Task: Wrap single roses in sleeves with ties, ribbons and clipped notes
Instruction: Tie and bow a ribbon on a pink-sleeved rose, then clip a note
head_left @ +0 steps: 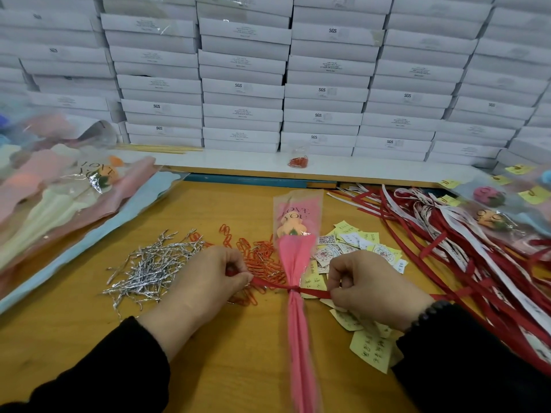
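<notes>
We see a single wrapped rose lying along the middle of the wooden tabletop, its orange bloom pointing away from us inside a clear sleeve printed "LOVE YOU" with pink paper lining. The pink stem end of the sleeve runs back toward us. A red ribbon crosses the narrow waist of the sleeve and is knotted there. Our left hand pinches the ribbon's left end between curled fingers, and our right hand pinches the right end the same way, so the ribbon runs taut between them across the sleeve.

Just behind the left hand lies a scatter of red paper clips, and further left a heap of silver twist ties. Beside the right hand, touching the sleeve's right side, we see yellow handwritten notes mixed with small printed cards. Further right a tangle of red and white ribbons spreads over the tabletop, with finished wrapped roses and clipped yellow notes beyond it. On the left edge a stack of empty pastel sleeves lies flat. At the back, a small bag of clips sits on a white ledge before a wall of stacked white boxes.
</notes>
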Demonstrator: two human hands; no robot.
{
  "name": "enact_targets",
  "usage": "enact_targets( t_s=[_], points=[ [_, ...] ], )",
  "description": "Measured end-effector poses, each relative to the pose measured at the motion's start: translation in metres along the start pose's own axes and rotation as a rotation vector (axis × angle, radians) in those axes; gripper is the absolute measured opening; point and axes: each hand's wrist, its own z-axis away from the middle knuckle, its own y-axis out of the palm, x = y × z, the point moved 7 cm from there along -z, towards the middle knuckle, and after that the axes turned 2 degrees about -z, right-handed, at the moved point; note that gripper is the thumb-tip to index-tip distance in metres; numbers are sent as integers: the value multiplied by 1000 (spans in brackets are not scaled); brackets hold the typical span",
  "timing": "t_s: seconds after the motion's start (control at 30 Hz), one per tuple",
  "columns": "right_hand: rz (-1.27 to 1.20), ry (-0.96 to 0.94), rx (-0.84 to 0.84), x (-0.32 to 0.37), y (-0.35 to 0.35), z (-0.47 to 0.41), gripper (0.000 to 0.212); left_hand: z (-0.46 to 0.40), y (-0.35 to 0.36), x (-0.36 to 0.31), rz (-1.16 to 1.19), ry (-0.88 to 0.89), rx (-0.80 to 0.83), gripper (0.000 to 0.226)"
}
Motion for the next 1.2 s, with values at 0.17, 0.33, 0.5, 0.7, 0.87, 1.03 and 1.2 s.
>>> enact_targets(
  t_s=[0.17, 0.33, 0.5, 0.7, 0.87, 1.03, 1.2],
  points=[
    [85, -38, 21, 4, 2, 1, 19, 4, -1, -5, -103, 29, -32, 20],
    [93, -114, -91, 12, -4, 3, 8, 8, 1, -19, -176, 159, -40, 9],
    [122, -164, -119, 20, 8, 2, 11, 13, 14, -29, -238, 276, 23, 20],
    [178, -187, -105, 24, 18, 2, 26, 12, 26, -37, -380, 354, 38, 11],
    [127, -229, -65, 27, 20, 2, 23, 15, 19, -41, -242, 387, -20, 3],
    [137, -252, -74, 28, 17, 2, 15, 14, 16, -36, -218, 370, -16, 29],
    [214, -250, -116, 29, 17, 2, 28, 14, 14, -31, -46, 267, 78, 15]
  ],
)
